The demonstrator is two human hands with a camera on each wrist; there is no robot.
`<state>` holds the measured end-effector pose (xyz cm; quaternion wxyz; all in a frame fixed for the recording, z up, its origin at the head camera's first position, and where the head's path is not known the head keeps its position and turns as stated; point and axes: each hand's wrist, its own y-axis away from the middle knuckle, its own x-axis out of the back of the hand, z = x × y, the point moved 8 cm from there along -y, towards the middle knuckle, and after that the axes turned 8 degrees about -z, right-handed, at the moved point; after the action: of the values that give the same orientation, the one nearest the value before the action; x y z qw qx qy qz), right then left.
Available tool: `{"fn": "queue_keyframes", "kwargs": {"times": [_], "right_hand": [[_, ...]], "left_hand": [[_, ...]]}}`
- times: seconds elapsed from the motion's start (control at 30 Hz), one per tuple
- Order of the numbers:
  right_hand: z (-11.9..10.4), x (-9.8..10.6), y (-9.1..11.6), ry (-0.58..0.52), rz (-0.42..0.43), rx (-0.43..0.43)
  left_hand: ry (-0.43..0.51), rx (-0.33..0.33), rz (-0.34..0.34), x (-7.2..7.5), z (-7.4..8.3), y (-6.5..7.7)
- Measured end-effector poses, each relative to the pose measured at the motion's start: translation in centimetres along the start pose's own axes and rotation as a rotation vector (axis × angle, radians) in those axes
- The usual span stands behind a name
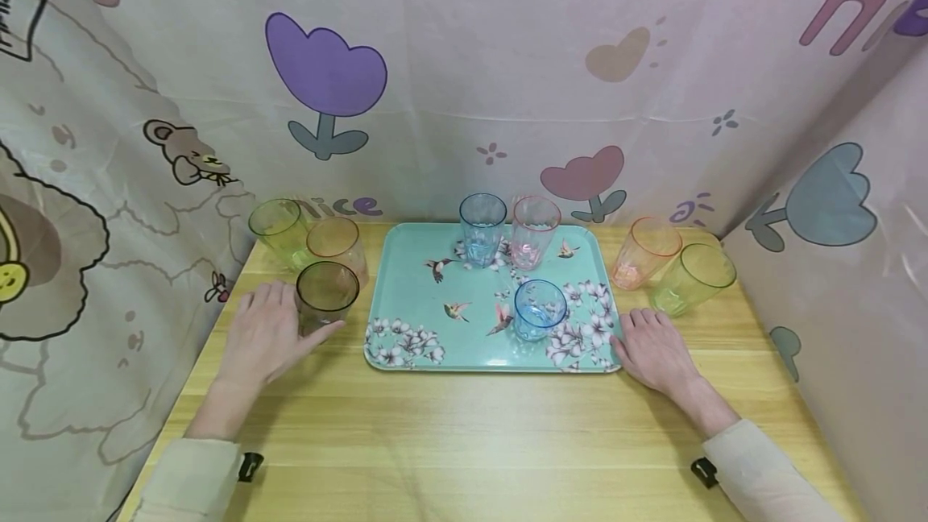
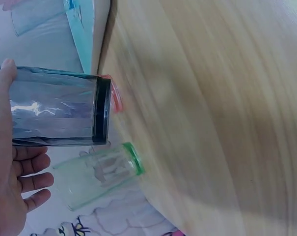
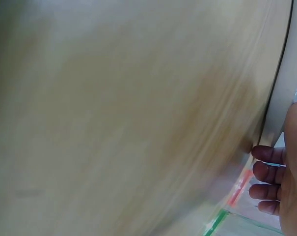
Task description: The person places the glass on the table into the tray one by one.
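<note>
In the head view my left hand (image 1: 263, 330) is at a dark smoky glass (image 1: 326, 288) on the left of the table. The left wrist view shows the thumb on one side of this dark glass (image 2: 55, 105) and the fingers on the other, holding it. Whether its base touches the wood I cannot tell. My right hand (image 1: 658, 351) rests at the right edge of a turquoise tray (image 1: 413, 264), thumb by the rim and fingers loosely bent, with no glass in it. On the tray stand a blue glass (image 1: 482, 232), a pink glass (image 1: 535, 236) and a shorter blue glass (image 1: 539, 312).
Behind the dark glass stand a green glass (image 1: 280, 234) and an orange-rimmed glass (image 1: 339, 248). Right of the tray are another orange-rimmed glass (image 1: 645, 254) and a yellow-green glass (image 1: 692, 280). A printed curtain (image 1: 449, 63) hangs along the back edge of the wooden table (image 1: 471, 449).
</note>
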<state>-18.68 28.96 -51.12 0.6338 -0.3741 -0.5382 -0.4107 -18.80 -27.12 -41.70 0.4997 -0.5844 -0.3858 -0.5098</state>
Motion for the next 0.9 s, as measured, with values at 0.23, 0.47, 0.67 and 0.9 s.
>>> {"fn": "queue_keyframes", "kwargs": {"times": [0.23, 0.47, 0.67, 0.9], "right_hand": [[0.0, 0.1, 0.0, 0.004, 0.005, 0.003], [0.0, 0.2, 0.0, 0.007, -0.003, 0.003], [-0.1, 0.2, 0.0, 0.001, -0.002, 0.003], [0.0, 0.1, 0.0, -0.006, -0.029, -0.007]], "left_hand": [[-0.027, -0.045, -0.029, 0.2, 1.6, -0.1], [-0.035, -0.071, -0.027, 0.3, 3.0, -0.5], [-0.056, -0.129, 0.035, 0.6, 4.4, -0.8], [-0.060, -0.159, 0.030, 0.5, 5.9, -1.6]]}}
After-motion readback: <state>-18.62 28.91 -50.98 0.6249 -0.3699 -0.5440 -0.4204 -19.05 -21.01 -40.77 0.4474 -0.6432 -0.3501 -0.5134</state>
